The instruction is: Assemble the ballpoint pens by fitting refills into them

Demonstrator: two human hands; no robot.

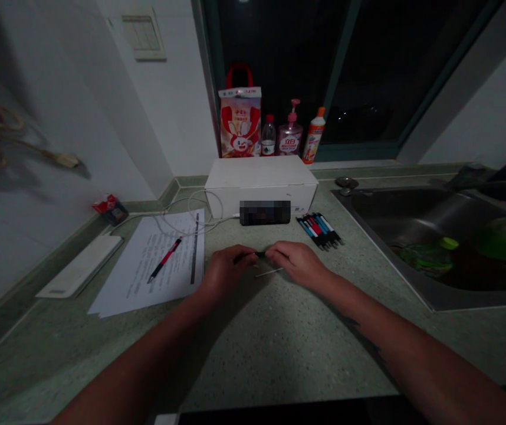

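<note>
Near the middle of the speckled counter (270, 348), my left hand (229, 268) and my right hand (297, 262) face each other with closed fingers. Between them runs a small black pen part (260, 254), gripped at both ends; much of it is hidden by the fingers. Just below lies a thin pale rod (269, 273) on the counter, its right end close to my right hand. Several pens (319, 230) in blue, red, white and black lie side by side beyond my right hand. A red and black pen (164, 260) rests on printed sheets (147, 289) to the left.
Behind the hands, a phone (265, 212) with a white cable leans by a white box (262, 177). A steel sink (412, 289) is at right. Bottles (290, 139) and a red bag (240, 124) stand by the window. A white flat box (80, 265) lies left.
</note>
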